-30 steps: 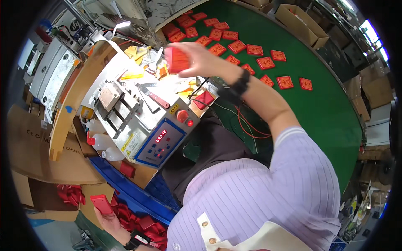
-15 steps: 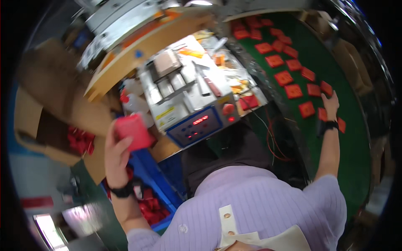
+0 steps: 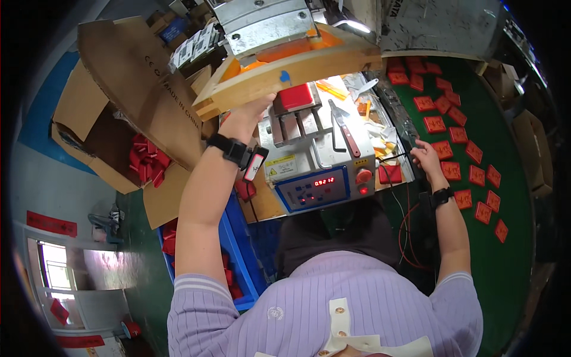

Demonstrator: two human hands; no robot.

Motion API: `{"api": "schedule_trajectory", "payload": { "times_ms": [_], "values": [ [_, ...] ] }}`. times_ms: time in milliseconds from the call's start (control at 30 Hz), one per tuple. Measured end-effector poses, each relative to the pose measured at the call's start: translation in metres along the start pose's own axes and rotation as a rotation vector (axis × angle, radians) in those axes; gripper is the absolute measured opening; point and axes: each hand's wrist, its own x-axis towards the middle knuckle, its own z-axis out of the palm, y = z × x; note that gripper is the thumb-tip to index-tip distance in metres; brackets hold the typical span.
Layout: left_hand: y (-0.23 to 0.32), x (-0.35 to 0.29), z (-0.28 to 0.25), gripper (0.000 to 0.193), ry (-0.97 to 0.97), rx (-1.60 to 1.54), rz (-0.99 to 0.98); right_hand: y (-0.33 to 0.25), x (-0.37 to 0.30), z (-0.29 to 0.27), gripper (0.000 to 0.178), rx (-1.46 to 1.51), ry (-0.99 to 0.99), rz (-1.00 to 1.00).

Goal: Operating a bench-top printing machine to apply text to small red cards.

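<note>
A plain red square box (image 3: 295, 95) sits in the metal fixture (image 3: 297, 126) on top of a control machine (image 3: 351, 160). Just left of that box is my left hand (image 3: 253, 113), reaching beneath a wooden frame (image 3: 285, 74) with orange stains. Its fingers are partly hidden, and whether they touch the box is unclear. My right hand (image 3: 426, 157) hovers by the near edge of a green belt (image 3: 505, 268), its fingers loosely bent and apart with nothing visible in them. Several red square boxes (image 3: 441, 150) with orange markings lie on the belt beside it.
A spatula (image 3: 345, 128) with a brown handle and a hex key (image 3: 336, 134) lie on the machine. Stained scraps (image 3: 380, 137) cover its right side. An open carton (image 3: 89, 128) and a blue crate (image 3: 241, 256) hold red pieces at left. Loose cables (image 3: 407, 220) hang near my legs.
My left hand has carried a red box from the left to the fixture, where the box now sits. My right hand has drawn back from the belt's boxes toward the machine. The view has shifted.
</note>
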Motion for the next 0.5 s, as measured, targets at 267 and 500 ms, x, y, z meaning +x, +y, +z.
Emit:
{"api": "schedule_trajectory", "payload": {
  "times_ms": [267,500],
  "values": [
    [0.055,0.013,0.056,0.055,-0.287,1.068,0.025,0.029,0.003,-0.022,0.041,0.188,0.087,0.129],
    [0.094,-0.046,0.09,0.072,-0.543,1.352,0.155,0.023,0.003,-0.018,0.039,0.223,0.072,0.155]
  ]
}}
